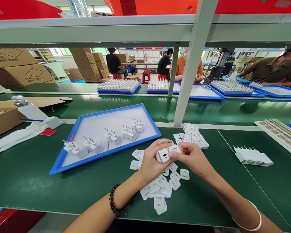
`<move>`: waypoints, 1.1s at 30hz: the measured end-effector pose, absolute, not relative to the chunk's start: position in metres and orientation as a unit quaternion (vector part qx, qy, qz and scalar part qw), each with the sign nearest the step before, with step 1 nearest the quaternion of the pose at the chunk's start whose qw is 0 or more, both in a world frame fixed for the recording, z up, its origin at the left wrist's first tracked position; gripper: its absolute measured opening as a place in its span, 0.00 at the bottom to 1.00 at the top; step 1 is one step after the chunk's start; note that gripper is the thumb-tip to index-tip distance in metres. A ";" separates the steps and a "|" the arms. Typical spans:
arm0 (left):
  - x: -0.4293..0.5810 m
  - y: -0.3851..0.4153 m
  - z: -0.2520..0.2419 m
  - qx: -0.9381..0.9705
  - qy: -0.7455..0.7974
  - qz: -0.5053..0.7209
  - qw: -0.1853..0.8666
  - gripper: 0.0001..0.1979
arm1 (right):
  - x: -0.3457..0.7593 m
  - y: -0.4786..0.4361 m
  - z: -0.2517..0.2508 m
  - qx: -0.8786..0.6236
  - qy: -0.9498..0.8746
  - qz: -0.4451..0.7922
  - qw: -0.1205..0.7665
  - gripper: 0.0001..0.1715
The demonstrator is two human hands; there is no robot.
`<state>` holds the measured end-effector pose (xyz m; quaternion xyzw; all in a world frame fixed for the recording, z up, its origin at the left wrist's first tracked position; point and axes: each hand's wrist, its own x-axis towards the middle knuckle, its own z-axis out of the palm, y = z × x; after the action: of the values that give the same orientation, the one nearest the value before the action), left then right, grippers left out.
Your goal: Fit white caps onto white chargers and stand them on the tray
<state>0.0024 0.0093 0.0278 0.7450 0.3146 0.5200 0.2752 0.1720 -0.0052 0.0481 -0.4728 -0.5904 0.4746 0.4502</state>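
Observation:
In the head view, my left hand (pixel 152 160) is wrapped round a white charger (pixel 163 155), its port face turned up toward me. My right hand (pixel 190 157) pinches a white cover piece marked with small lettering (pixel 174 149), right against the charger. Beneath and around my hands lies a loose pile of white cover pieces (pixel 167 190). Stacked cover pieces (pixel 191 132) stand just behind my right hand. To the left, a blue-rimmed tray (pixel 87 160) holds several white plug chargers (pixel 116 137) with their pins up.
More chargers (pixel 253 157) stand in a row at the right, near cardboard strips (pixel 278 136). A metal post (pixel 189 64) rises behind my hands. At the left lie a dispenser bottle (pixel 30 109) and a white glove (pixel 21 136). People sit beyond the belt with filled trays (pixel 118 85).

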 end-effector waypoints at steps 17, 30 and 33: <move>-0.004 0.000 0.035 0.801 0.203 0.543 0.148 0.23 | 0.167 -0.013 0.051 -0.351 -0.554 0.600 0.457 0.26; -0.004 0.005 0.044 0.800 0.205 0.492 0.276 0.21 | 0.177 -0.008 0.055 -0.382 -0.562 0.545 0.492 0.20; -0.002 0.003 0.045 0.823 0.186 0.432 0.317 0.16 | 0.179 -0.007 0.056 -0.418 -0.606 0.474 0.483 0.15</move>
<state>-0.0018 0.0027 0.0446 0.8232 0.1864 0.4323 0.3173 0.1794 -0.0071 0.0558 -0.4177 -0.6059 0.4740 0.4835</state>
